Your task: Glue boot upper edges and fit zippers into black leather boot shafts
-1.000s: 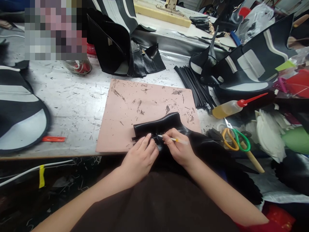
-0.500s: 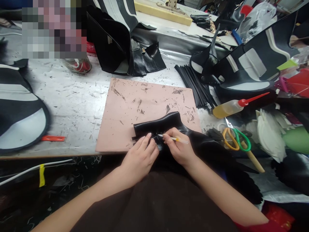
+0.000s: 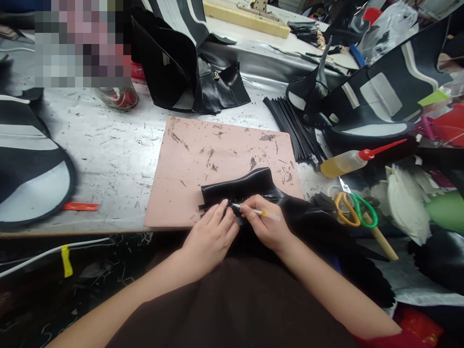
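A glossy black leather piece (image 3: 239, 185) lies over the near part of a pink board (image 3: 188, 159) and runs off to the right, down over the lap. My left hand (image 3: 212, 229) presses on its near edge with bent fingers held close together; the thumb is hidden. In my right hand (image 3: 266, 222), a slim pen (image 3: 263, 212) with a pale tip and a yellowish band is pinched between thumb and fingers. Its tip points left and meets the leather beside my left fingertips. Small slits or marks show along the leather just above the tip.
To the right are scissors (image 3: 351, 208) with orange and green handles, an oil bottle (image 3: 340, 163) with a red spout, and black strips (image 3: 292, 128). Black leather pieces (image 3: 174, 63) stand behind the board. At left lie another panel (image 3: 32, 159) and an orange tool (image 3: 80, 207).
My right hand has moved slightly left and down with the pen, bringing its tip closer to my left fingertips. My left hand has stayed in place.
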{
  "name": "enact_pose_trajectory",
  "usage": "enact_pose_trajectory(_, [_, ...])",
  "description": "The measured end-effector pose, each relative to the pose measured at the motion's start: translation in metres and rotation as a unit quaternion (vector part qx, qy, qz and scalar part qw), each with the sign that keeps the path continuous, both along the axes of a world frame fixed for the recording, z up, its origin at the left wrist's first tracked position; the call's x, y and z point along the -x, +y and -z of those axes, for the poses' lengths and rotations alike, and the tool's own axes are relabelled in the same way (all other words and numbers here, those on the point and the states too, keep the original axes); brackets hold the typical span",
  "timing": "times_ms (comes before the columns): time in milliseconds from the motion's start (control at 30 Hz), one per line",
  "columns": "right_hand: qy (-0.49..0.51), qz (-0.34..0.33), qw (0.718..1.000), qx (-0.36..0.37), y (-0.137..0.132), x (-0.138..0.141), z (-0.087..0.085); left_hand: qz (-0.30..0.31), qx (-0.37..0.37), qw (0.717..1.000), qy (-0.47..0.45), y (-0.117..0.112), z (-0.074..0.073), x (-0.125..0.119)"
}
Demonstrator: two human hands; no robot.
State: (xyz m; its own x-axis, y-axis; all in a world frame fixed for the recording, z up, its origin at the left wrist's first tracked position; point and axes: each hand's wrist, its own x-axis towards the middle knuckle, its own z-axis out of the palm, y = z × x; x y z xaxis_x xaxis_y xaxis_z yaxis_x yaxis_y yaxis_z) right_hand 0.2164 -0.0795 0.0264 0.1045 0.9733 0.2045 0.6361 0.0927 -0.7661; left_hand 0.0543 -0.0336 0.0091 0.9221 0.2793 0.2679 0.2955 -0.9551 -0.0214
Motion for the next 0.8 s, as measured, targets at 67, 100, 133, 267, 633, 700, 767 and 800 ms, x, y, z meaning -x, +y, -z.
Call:
enact_pose_trajectory(67, [-0.006, -0.003, 1.0, 0.006, 0.0, 0.0, 0.0, 0.001, 0.003, 1.0, -0.002, 0.0, 0.0, 0.0])
enact_pose_trajectory(100, [-0.009, -0.003, 1.0, 0.009, 0.0, 0.001, 0.0, 0.001, 0.004, 1.0, -0.001, 0.0, 0.001, 0.0])
enact_pose_trajectory(133, [-0.011, -0.002, 1.0, 0.01, 0.0, 0.001, 0.0, 0.001, 0.006, 1.0, 0.0, 0.0, 0.001, 0.0])
enact_pose_trajectory(267, [-0.017, -0.002, 1.0, 0.005, -0.001, 0.0, -0.001, -0.001, 0.005, 1.0, 0.004, -0.001, 0.001, 0.001])
enact_pose_trajectory(633, [-0.023, -0.007, 1.0, -0.006, -0.007, 0.002, -0.018, -0.006, 0.001, 1.0, -0.011, 0.001, 0.0, 0.003])
enact_pose_trajectory(700, [-0.036, 0.021, 0.998, -0.043, -0.014, -0.009, -0.042, 0.002, 0.034, 0.999, -0.03, 0.002, -0.004, 0.009])
enact_pose_trajectory(767, [-0.098, 0.094, 0.988, -0.068, -0.017, -0.032, -0.067, 0.003, 0.074, 0.995, -0.074, 0.006, -0.008, 0.016])
enact_pose_trajectory(800, [-0.15, 0.134, 0.978, -0.057, -0.015, -0.048, -0.076, -0.016, 0.09, 0.99, -0.109, 0.008, -0.011, 0.02])
